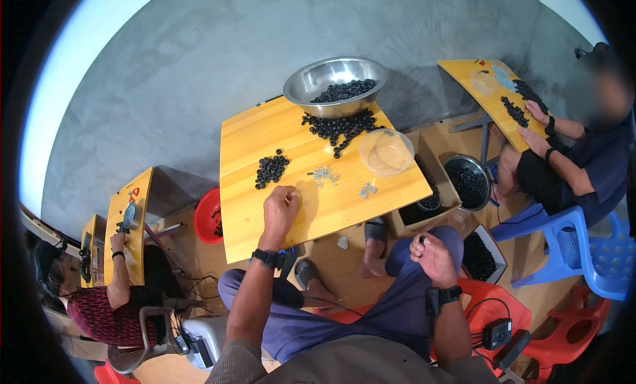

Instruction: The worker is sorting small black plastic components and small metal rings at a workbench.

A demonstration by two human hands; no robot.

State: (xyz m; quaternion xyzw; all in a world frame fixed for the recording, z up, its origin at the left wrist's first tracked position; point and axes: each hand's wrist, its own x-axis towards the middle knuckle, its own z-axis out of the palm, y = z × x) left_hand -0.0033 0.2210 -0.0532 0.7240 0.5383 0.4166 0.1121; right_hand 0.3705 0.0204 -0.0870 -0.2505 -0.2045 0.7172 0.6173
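Note:
My left hand (281, 210) is over the front part of the yellow table (255, 221), fingers curled together; anything in them is too small to make out. Just beyond it lies a group of small black ring-shaped parts (271, 169). To its right is a scatter of small shiny metal pieces (324, 176), with a smaller cluster of metal pieces (368, 190) farther right. Above my right thigh, off the table, my right hand (434, 259) pinches a small black part (422, 239) between thumb and finger.
A steel basin (298, 96) of black parts stands at the back, with loose parts (339, 129) before it. A clear plastic tub (386, 152) sits at the table's right. Boxes and a red basin (209, 215) are on the floor. Co-workers sit at tables on both sides.

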